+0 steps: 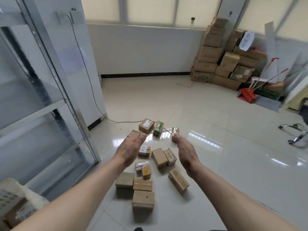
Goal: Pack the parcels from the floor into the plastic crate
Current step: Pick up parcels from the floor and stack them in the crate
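Left hand: the left hand (130, 151) is held out above the parcels, palm turned inward, fingers straight and together; nothing is held.
Right hand: the right hand (185, 152) is held out opposite, palm facing the left one, fingers straight; nothing is gripped. Its fingertips are seen just in front of a taped parcel (175, 132); contact cannot be told.
Parcels: a loose cluster of small cardboard parcels (159, 157) is spread on the tiled floor (216, 147) below and between the hands.
Far parcels: a brown box with a white label (146, 125) lies at the far end, with a green printed carton (158, 128) just to its right.
Near parcels: a brown box with a small hole in its top (143, 200) lies nearest, a greenish-grey box (125, 180) to its far left, and a long box (178, 180) to the right, apart from the others.
Labels: white shipping labels are seen on several parcels; their print is too small to be read.
Crate: a pale plastic crate (8, 195) with a perforated wall is seen at the near left edge, well apart from the parcels, with something brown inside.
Rack: a metal shelf frame (50, 80) stands along the left.
Stack: large cartons (216, 60) are piled in the far right corner; a white sheet (246, 41) with blue handwriting hangs there, not legible.
Dustpan: a red dustpan (246, 95) rests near the stack.
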A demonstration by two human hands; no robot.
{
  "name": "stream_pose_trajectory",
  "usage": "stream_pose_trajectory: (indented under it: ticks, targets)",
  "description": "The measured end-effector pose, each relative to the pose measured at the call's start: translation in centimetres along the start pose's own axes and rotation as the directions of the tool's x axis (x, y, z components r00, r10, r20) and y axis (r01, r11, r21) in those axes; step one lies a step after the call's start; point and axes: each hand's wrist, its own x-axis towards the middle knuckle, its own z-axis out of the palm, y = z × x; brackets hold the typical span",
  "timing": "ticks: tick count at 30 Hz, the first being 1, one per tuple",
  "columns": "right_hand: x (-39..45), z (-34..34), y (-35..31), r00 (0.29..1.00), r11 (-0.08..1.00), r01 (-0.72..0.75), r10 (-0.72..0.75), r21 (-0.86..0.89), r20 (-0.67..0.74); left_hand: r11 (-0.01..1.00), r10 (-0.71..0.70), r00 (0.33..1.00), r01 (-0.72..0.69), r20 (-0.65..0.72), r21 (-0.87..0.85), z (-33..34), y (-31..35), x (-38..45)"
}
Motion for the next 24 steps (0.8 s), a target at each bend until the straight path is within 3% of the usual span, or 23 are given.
stream_pose_trajectory:
  ticks: [15, 24]
  targets:
    - [12.9, -4.3, -1.1, 0.988, 0.996, -0.08, 0.084, 0.03, -0.132, 0.998, -0.057, 0.995, 0.056, 0.078, 0.014, 3.9, 2.5, 15.1]
    - [22.0, -8.0, -0.8, 0.998, 0.998, -0.051, 0.052, 0.04, -0.025, 0.988, -0.155, 0.988, 0.155, -0.006, -0.008, 7.3, 4.3, 20.9]
